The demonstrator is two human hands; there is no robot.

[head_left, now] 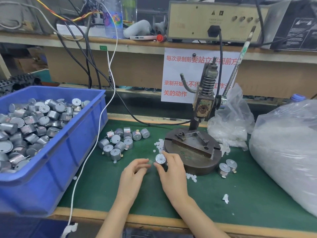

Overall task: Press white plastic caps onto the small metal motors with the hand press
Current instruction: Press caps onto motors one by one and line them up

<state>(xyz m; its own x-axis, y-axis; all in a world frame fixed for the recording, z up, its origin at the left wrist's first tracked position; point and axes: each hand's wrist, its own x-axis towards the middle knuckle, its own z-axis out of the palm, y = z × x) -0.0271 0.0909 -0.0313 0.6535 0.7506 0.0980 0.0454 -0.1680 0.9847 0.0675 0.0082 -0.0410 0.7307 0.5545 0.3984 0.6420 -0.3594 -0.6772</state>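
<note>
The hand press (197, 123) stands with its fixture (192, 140) bare, so the step in hand looks like capping a motor before pressing. The right hand (173, 170) grips one motor (160, 158) just before the press, near the middle of the desk (214, 203), round silver face up (no cap visible on it). The left hand (133, 170), just beside, curls its fingertips round a pale blur; whether it holds a cap I cannot tell. Next, a cap needs centring on the face, then seating in the fixture.
</note>
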